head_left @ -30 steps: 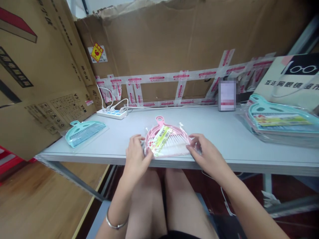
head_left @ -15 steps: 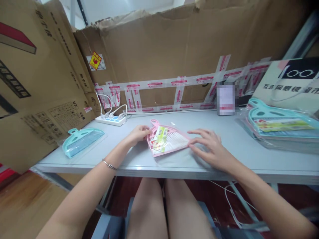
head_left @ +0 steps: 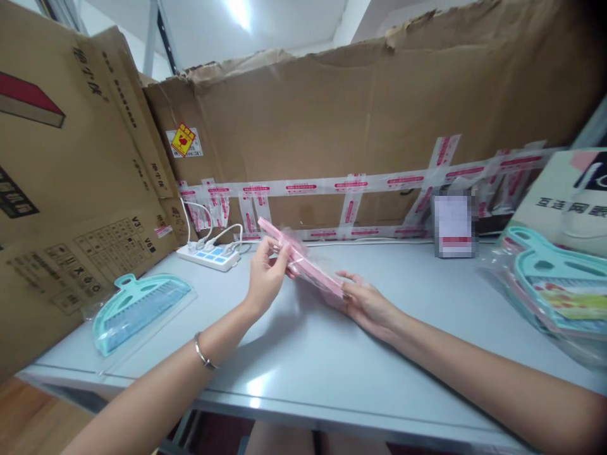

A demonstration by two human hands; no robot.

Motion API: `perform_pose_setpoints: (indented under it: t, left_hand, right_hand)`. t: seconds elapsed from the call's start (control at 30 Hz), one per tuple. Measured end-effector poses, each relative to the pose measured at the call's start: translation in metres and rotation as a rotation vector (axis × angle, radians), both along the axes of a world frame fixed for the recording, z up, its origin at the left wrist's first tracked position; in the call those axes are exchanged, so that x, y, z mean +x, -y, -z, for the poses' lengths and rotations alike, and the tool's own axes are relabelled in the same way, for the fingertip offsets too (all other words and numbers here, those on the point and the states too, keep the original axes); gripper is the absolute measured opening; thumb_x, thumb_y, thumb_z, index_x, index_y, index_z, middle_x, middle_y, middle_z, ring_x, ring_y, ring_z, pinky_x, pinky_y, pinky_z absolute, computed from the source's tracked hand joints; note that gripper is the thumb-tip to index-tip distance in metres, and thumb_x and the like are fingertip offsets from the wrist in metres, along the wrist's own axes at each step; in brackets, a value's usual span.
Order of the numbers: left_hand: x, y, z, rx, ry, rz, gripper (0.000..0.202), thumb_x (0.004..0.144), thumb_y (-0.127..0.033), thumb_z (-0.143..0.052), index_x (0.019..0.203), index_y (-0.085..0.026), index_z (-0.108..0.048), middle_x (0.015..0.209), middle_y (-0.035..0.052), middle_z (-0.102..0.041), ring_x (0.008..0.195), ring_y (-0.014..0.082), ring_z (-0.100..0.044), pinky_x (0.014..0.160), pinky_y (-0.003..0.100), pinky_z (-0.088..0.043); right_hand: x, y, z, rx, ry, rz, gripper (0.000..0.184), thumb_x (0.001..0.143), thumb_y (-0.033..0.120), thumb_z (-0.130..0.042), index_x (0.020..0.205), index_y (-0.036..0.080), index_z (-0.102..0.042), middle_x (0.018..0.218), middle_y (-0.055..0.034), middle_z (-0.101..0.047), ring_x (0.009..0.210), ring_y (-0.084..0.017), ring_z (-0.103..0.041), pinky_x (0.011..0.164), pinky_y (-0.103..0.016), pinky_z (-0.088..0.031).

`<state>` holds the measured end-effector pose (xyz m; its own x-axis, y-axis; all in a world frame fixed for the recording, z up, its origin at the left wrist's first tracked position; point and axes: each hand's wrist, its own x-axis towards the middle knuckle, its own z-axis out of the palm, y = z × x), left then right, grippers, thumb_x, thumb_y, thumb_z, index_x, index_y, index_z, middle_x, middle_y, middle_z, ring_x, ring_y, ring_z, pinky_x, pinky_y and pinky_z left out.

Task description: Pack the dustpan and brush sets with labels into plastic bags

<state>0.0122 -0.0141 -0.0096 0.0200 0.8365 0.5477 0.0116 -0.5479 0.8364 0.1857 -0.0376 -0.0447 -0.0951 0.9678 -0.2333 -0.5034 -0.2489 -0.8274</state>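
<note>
Pink dustpan (head_left: 313, 268) held, power strip (head_left: 208, 256), cardboard (head_left: 303, 120) behind

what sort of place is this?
Likely a stockroom or storage-area workstation, though that's a guess: a taped cardboard box behind the grey table, a plastic-wrapped turquoise dustpan-and-brush set on the left, a power strip near the back.

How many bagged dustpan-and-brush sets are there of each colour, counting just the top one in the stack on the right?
Pink: 1, the dustpan-and-brush set held by the left hand and right hand
Turquoise: 2, the lone set at left and the top set at right
Total: 3
</note>
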Motion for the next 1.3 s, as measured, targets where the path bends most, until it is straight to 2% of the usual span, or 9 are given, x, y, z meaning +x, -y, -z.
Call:
perform_pose_setpoints:
  t: [0.2,0.47,0.6,0.67,0.77,0.9,1.07,1.2,1.3]
  left_hand:
    - [-0.014,-0.023,-0.01,-0.014,-0.006,-0.028,0.028,0.078,-0.041,-0.06,0.074,-0.019,-0.043,0.057,-0.0062,-0.051,0.042,0.0068,-0.052,0.039,0.018,-0.044]
    - [-0.215,-0.068,-0.037,-0.096,-0.049,-1.159,0.014,0.073,-0.024,-0.061,0.076,-0.017,-0.048,0.068,-0.0016,-0.052,0.065,0.0175,-0.058,0.061,0.036,-0.052]
    - [-0.212,-0.048,-0.036,0.111,-0.18,-1.353,0.061,0.059,-0.017,-0.074,0.111,-0.018,-0.042,0.125,0.0115,-0.043,0.127,0.0358,-0.03,0.103,0.057,-0.027]
    - [-0.165,-0.038,-0.032,0.217,-0.267,-1.154,0.069,0.066,-0.025,-0.072,0.124,-0.018,-0.034,0.14,0.0156,-0.027,0.129,0.0349,-0.028,0.104,0.055,-0.025]
    - [-0.079,-0.028,-0.019,-0.203,-0.326,-0.3,0.065,0.076,-0.039,-0.062,0.129,-0.02,-0.03,0.134,0.0152,-0.038,0.114,0.0275,-0.048,0.097,0.049,-0.037]
    - [-0.003,-0.023,0.009,-0.507,-0.115,0.338,0.048,0.076,-0.043,-0.061,0.117,-0.022,-0.048,0.116,0.0109,-0.059,0.087,0.0193,-0.063,0.072,0.033,-0.052]
    - [0.006,-0.034,0.023,-0.565,0.332,0.272,0.036,0.073,-0.029,-0.062,0.106,-0.022,-0.05,0.097,0.0037,-0.066,0.078,0.0148,-0.064,0.063,0.024,-0.052]
    - [-0.013,-0.041,0.013,-0.518,0.315,0.204,0.04,0.072,-0.028,-0.062,0.109,-0.025,-0.049,0.085,-0.0012,-0.064,0.059,0.0095,-0.059,0.05,0.02,-0.048]
    - [-0.014,-0.034,0.006,-0.492,0.241,0.255,0.048,0.07,-0.029,-0.063,0.115,-0.028,-0.047,0.084,-0.0029,-0.062,0.049,0.0065,-0.052,0.039,0.017,-0.041]
  right_hand:
    - [0.005,-0.004,0.001,-0.021,-0.055,0.09,0.063,0.049,0.007,-0.079,0.098,0.021,-0.041,0.07,0.0032,-0.063,0.057,-0.009,-0.059,0.052,-0.019,-0.053]
    - [0.059,-0.008,0.009,0.101,0.129,0.198,0.072,0.044,0.021,-0.087,0.102,0.027,-0.044,0.08,0.0033,-0.065,0.066,-0.011,-0.063,0.056,-0.017,-0.053]
    - [0.06,-0.012,0.01,0.114,0.115,0.177,0.071,0.044,0.022,-0.088,0.099,0.027,-0.043,0.081,0.0027,-0.066,0.067,-0.01,-0.062,0.058,-0.017,-0.053]
    - [0.056,-0.011,0.009,0.145,0.099,0.151,0.068,0.048,0.023,-0.087,0.1,0.027,-0.043,0.083,0.003,-0.066,0.068,-0.01,-0.062,0.059,-0.017,-0.052]
    - [0.05,-0.005,0.008,0.174,0.086,0.107,0.067,0.052,0.025,-0.086,0.103,0.029,-0.042,0.083,0.0036,-0.065,0.066,-0.008,-0.061,0.056,-0.016,-0.049]
    - [0.047,0.003,0.007,0.17,0.111,-0.087,0.062,0.057,0.029,-0.083,0.104,0.027,-0.043,0.079,0.0048,-0.063,0.061,-0.006,-0.056,0.055,-0.016,-0.045]
    - [0.072,-0.008,0.003,0.113,0.402,-0.256,0.056,0.058,0.038,-0.08,0.103,0.021,-0.05,0.085,-0.0005,-0.06,0.072,-0.013,-0.058,0.06,-0.022,-0.044]
    - [0.101,-0.027,-0.005,0.16,0.887,0.33,0.059,0.055,0.044,-0.077,0.105,0.022,-0.054,0.108,-0.0099,-0.053,0.114,-0.032,-0.045,0.095,-0.045,-0.038]
    - [0.086,-0.028,-0.019,0.575,1.172,0.531,0.04,0.067,0.045,-0.067,0.101,0.026,-0.059,0.112,-0.0094,-0.046,0.12,-0.031,-0.037,0.106,-0.048,-0.025]
